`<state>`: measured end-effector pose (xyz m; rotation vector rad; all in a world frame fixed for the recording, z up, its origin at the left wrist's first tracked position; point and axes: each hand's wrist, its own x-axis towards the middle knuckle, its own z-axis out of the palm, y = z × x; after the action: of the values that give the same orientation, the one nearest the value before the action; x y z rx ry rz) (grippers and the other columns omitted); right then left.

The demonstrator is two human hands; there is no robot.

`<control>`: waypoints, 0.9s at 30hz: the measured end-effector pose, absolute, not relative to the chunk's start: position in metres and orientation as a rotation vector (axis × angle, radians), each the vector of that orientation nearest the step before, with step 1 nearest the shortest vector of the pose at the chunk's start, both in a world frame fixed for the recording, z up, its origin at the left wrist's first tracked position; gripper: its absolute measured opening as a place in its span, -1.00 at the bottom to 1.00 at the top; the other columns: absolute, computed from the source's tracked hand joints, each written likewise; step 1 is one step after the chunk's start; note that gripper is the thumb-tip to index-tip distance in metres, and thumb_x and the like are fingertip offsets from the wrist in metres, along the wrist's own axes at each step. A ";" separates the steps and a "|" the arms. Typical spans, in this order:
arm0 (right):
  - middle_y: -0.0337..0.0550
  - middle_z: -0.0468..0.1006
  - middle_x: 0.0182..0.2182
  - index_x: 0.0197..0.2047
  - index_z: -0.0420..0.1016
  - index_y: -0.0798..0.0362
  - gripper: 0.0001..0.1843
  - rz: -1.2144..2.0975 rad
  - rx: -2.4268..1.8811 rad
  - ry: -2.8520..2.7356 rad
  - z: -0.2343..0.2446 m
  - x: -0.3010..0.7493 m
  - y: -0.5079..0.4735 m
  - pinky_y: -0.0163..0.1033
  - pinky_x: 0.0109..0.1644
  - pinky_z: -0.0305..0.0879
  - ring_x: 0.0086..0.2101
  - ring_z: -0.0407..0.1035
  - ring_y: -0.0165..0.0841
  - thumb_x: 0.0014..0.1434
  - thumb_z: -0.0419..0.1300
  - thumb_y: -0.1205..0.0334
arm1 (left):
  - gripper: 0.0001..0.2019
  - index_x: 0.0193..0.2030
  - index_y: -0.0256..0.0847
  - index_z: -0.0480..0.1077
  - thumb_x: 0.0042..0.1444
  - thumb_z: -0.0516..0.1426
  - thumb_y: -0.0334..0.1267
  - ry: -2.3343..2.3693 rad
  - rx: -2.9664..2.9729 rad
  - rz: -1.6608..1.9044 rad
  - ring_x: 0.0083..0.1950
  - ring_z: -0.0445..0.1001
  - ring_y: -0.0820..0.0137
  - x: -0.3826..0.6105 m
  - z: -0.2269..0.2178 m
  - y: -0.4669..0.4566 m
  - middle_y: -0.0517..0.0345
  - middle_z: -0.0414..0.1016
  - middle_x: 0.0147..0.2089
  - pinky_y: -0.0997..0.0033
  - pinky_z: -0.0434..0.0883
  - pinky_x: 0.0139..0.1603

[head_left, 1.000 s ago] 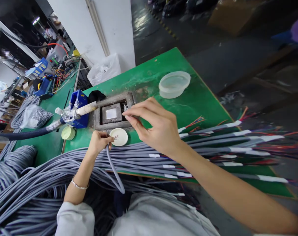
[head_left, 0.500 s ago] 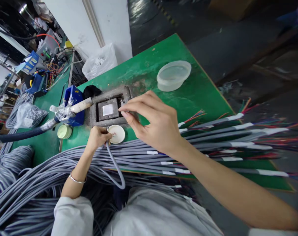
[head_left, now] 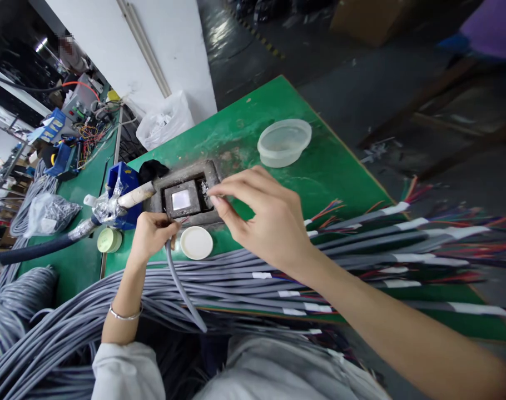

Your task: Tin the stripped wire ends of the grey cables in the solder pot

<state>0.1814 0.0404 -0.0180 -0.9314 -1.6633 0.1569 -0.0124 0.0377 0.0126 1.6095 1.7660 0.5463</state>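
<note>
My left hand (head_left: 153, 238) is closed around a grey cable (head_left: 181, 289), whose tail hangs down toward the table's front edge. Thin wire ends (head_left: 183, 220) poke out past its fingertips, beside the near edge of a square solder pot (head_left: 188, 186) with a bright silver pool (head_left: 180, 199). Just in front of that hand lies a shallow round white dish (head_left: 197, 243). Thumb and forefinger of my right hand (head_left: 261, 214) pinch together at the pot's right edge; whatever they hold, if anything, is too small to make out.
A bundle of grey cables (head_left: 232, 272) with white tape runs along the front of the green table (head_left: 244, 114). A clear plastic tub (head_left: 284, 143) stands behind. To the left are a foil-wrapped fume hose (head_left: 111, 205), a blue bin (head_left: 125, 183) and a small round tub (head_left: 109, 240).
My left hand has lifted the cable's wire ends out of the white dish, toward the solder pot. My right hand stays pinched near the pot's right side. The view has shifted slightly.
</note>
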 end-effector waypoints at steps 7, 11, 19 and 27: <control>-0.04 0.51 -0.30 -0.29 0.54 0.14 -0.87 0.446 -0.931 -1.867 -0.031 0.174 0.045 -0.14 -0.14 0.35 -0.24 0.36 -0.25 0.13 0.15 0.39 | -0.79 -0.64 -0.32 0.38 -0.09 0.19 -0.26 1.609 1.529 0.681 -0.80 0.19 0.58 0.003 0.021 0.020 0.29 0.28 -0.79 0.61 0.12 -0.77; -0.04 0.50 -0.22 -0.28 0.54 0.11 -0.86 0.703 -0.855 -1.980 -0.031 0.172 0.044 -0.10 -0.06 0.32 -0.18 0.36 -0.25 0.15 0.14 0.35 | -0.81 -0.61 -0.32 0.40 -0.09 0.21 -0.26 1.567 1.523 0.688 -0.81 0.22 0.57 0.007 0.025 0.013 0.29 0.29 -0.78 0.62 0.11 -0.80; -0.06 0.45 -0.26 -0.43 0.48 0.12 -0.87 0.739 -0.783 -1.996 -0.030 0.170 0.042 -0.12 -0.08 0.29 -0.21 0.31 -0.28 0.13 0.15 0.43 | -0.80 -0.62 -0.32 0.37 -0.05 0.18 -0.29 1.562 1.565 0.622 -0.80 0.23 0.57 0.011 0.029 0.004 0.28 0.30 -0.80 0.64 0.13 -0.78; -0.01 0.42 -0.25 -0.38 0.49 0.15 -0.81 0.436 -0.738 -2.052 -0.028 0.168 0.039 -0.08 -0.11 0.29 -0.21 0.27 -0.24 0.17 0.07 0.45 | -0.81 -0.65 -0.31 0.34 -0.09 0.16 -0.33 1.578 1.536 0.576 -0.80 0.23 0.55 0.010 0.031 0.006 0.29 0.28 -0.81 0.63 0.10 -0.79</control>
<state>0.1680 0.0388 -0.0282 -0.7380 -2.0519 0.4363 0.0101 0.0060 0.0308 1.5358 1.5776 0.5756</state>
